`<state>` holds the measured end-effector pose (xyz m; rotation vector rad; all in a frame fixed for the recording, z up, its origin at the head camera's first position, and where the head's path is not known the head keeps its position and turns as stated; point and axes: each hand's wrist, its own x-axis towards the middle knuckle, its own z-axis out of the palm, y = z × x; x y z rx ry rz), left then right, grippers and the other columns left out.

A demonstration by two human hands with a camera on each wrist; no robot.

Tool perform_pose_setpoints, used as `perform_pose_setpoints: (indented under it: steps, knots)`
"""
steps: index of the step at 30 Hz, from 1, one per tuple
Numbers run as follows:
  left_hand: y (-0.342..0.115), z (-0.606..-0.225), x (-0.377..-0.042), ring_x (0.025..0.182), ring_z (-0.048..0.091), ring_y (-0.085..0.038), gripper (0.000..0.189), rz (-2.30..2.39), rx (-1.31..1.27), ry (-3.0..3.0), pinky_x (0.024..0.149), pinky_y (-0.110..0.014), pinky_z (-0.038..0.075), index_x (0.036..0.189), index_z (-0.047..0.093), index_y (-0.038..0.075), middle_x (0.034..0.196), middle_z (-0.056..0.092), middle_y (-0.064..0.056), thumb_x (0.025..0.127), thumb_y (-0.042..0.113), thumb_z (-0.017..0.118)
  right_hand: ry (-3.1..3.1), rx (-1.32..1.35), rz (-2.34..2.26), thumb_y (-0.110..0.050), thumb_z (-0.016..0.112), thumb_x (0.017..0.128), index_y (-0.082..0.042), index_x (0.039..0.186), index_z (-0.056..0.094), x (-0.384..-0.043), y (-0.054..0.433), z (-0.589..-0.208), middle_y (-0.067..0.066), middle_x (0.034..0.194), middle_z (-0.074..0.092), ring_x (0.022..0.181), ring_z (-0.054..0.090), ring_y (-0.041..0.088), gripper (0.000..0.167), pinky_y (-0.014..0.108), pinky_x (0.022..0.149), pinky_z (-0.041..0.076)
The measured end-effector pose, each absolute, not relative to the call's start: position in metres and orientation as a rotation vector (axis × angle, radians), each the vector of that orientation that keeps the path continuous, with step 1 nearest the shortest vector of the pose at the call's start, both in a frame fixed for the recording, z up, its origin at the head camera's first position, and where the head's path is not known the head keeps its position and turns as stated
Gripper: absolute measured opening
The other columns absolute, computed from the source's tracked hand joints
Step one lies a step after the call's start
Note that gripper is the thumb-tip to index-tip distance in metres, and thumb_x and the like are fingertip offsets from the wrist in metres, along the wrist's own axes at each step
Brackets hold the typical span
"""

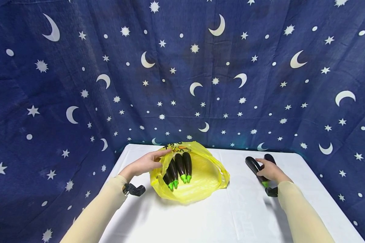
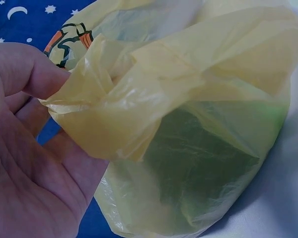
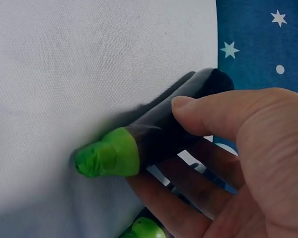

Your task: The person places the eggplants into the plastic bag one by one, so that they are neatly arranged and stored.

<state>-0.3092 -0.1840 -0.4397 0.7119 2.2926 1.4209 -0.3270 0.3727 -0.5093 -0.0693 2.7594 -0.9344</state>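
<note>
A yellow plastic bag (image 1: 203,185) lies on the table with its mouth facing the near side. Several dark eggplants (image 1: 180,165) with green stem ends lie side by side in its left part. My left hand (image 1: 147,162) pinches the bag's left rim between thumb and fingers, as the left wrist view shows. At the right of the table, my right hand (image 1: 272,170) grips an eggplant (image 3: 161,124), thumb on top and fingers underneath. A second eggplant (image 1: 269,158) lies beside it, partly hidden by that hand.
A white cloth covers the table (image 1: 200,222). Behind and around it hangs a dark blue curtain (image 1: 176,84) with moons and stars. Black wrist cameras (image 1: 136,190) are strapped to both wrists.
</note>
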Motion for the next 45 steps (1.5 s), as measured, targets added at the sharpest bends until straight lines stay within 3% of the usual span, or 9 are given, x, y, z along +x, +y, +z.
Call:
perform_pose_setpoints:
  steps: [5, 23, 31, 45]
  knots:
    - [-0.183, -0.44, -0.309, 0.144, 0.039, -0.024, 0.074, 1.425, 0.721, 2.292, 0.109, -0.038, 0.041, 0.159, 0.04, 0.017, 0.161, 0.039, -0.005, 0.09, -0.003, 0.057, 2.682, -0.043, -1.044, 0.002, 0.067, 0.088, 0.012, 0.152, 0.03, -0.325, 0.375, -0.511, 0.033, 0.109, 0.059, 0.077, 0.065, 0.026, 0.073, 0.043, 0.063, 0.058]
    - [-0.183, -0.441, -0.309, 0.145, 0.038, -0.029, 0.074, 1.459, 0.724, 2.256, 0.106, -0.032, 0.043, 0.159, 0.038, 0.014, 0.162, 0.037, -0.011, 0.09, -0.003, 0.057, 2.577, 0.049, -1.138, 0.003, 0.068, 0.087, 0.009, 0.155, 0.027, -0.324, 0.379, -0.514, 0.035, 0.116, 0.058, 0.079, 0.068, 0.029, 0.08, 0.048, 0.065, 0.059]
    - [-0.182, -0.443, -0.308, 0.145, 0.038, -0.027, 0.074, 1.453, 0.7, 2.263, 0.11, -0.038, 0.041, 0.159, 0.04, 0.016, 0.162, 0.037, -0.007, 0.09, -0.003, 0.057, 2.614, 0.035, -1.111, 0.002, 0.066, 0.087, 0.009, 0.154, 0.029, -0.318, 0.375, -0.515, 0.036, 0.119, 0.056, 0.084, 0.065, 0.03, 0.077, 0.045, 0.063, 0.059]
    - [-0.184, -0.443, -0.31, 0.146, 0.035, -0.026, 0.074, 1.438, 0.701, 2.28, 0.113, -0.044, 0.038, 0.159, 0.04, 0.018, 0.162, 0.038, -0.006, 0.09, -0.003, 0.057, 2.502, 0.0, -1.381, -0.003, 0.069, 0.092, 0.003, 0.159, 0.025, -0.307, 0.365, -0.507, 0.031, 0.125, 0.053, 0.09, 0.067, 0.029, 0.08, 0.047, 0.073, 0.059]
